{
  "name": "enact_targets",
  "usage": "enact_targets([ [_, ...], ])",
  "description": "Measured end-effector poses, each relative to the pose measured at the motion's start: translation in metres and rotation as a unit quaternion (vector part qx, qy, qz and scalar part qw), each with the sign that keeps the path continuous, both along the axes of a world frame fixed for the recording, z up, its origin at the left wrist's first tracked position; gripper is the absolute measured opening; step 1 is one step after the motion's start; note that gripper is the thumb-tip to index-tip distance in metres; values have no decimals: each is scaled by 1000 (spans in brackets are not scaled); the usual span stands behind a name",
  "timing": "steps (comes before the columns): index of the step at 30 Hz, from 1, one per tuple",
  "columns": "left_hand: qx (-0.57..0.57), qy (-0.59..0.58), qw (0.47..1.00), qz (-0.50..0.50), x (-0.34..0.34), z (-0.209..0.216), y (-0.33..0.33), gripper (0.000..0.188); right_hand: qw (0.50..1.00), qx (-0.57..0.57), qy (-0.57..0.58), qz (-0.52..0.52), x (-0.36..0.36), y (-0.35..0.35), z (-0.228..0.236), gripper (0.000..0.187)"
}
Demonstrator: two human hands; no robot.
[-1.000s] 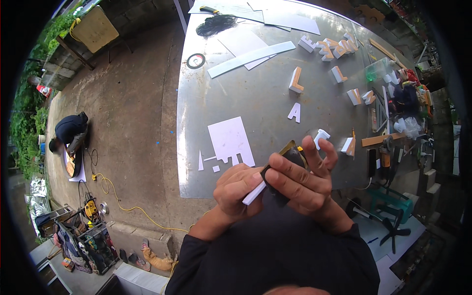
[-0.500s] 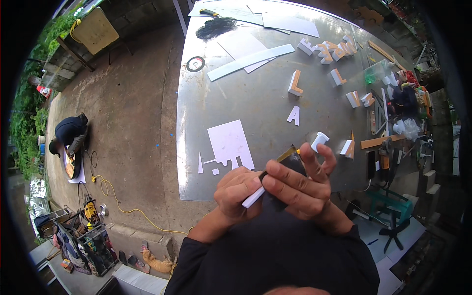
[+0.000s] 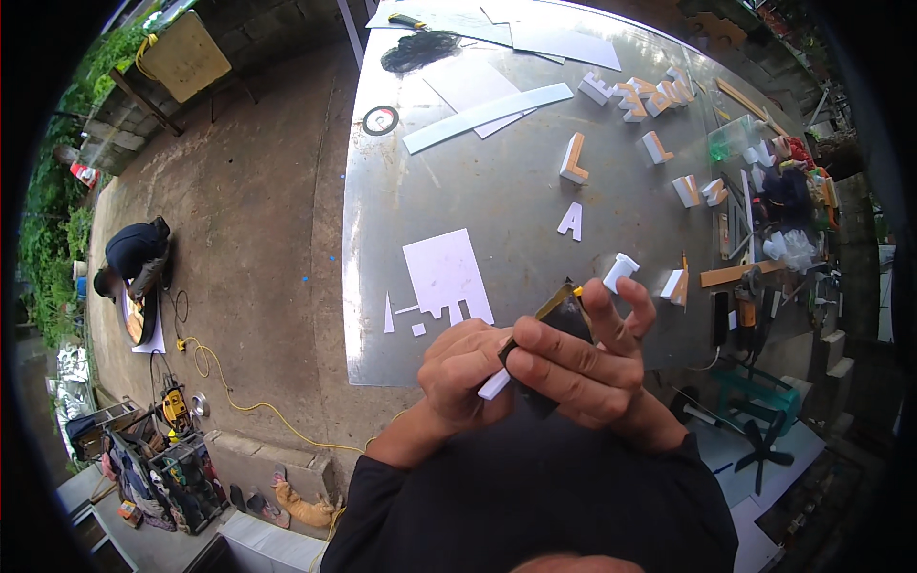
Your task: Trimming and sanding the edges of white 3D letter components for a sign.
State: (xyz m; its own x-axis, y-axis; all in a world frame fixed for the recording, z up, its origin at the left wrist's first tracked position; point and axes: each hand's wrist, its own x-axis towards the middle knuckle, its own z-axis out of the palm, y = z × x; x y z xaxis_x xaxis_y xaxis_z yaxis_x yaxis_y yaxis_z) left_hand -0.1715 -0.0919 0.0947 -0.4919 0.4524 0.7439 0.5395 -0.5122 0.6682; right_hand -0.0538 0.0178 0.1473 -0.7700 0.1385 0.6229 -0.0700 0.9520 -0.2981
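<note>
Both of my hands meet just past the near edge of the metal table. My left hand [image 3: 460, 371] is closed around a small white foam-board piece [image 3: 495, 384], whose lower end sticks out below the fingers. In my right hand [image 3: 581, 374] is a folded sheet of black sandpaper [image 3: 565, 319] with a yellow-brown back. It is pinched under the index and middle fingers and lies against the white piece. The other right fingers are raised and apart. Most of the white piece is hidden by my fingers.
On the metal table [image 3: 516, 220] lie a cut white sheet [image 3: 444, 272], a flat white letter [image 3: 571, 222], several block letters [image 3: 575, 159] and a cutting disc [image 3: 380, 121]. Tools crowd the right side. A person [image 3: 137, 256] crouches on the floor at left, near a yellow cord [image 3: 248, 409].
The sandpaper has tilted and shifted slightly between my hands, and more of its brown back shows. The white piece's exposed end has moved a little to the right.
</note>
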Motion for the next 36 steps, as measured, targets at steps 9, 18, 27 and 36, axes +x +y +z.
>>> enact_targets([
  [9,-11,-8,1000,-5,-2,-2,-4,28,1000,-16,-9,-4,3,-2,3,26],
  [18,-2,-11,1000,-2,1,-5,-3,30,999,-23,18,21,-3,1,2,26],
  [27,2,-14,1000,9,0,-5,1,30,997,-46,-37,-45,-3,14,-8,27],
  [36,-16,-2,1000,-18,-4,7,2,37,999,3,3,48,0,5,-1,27],
])
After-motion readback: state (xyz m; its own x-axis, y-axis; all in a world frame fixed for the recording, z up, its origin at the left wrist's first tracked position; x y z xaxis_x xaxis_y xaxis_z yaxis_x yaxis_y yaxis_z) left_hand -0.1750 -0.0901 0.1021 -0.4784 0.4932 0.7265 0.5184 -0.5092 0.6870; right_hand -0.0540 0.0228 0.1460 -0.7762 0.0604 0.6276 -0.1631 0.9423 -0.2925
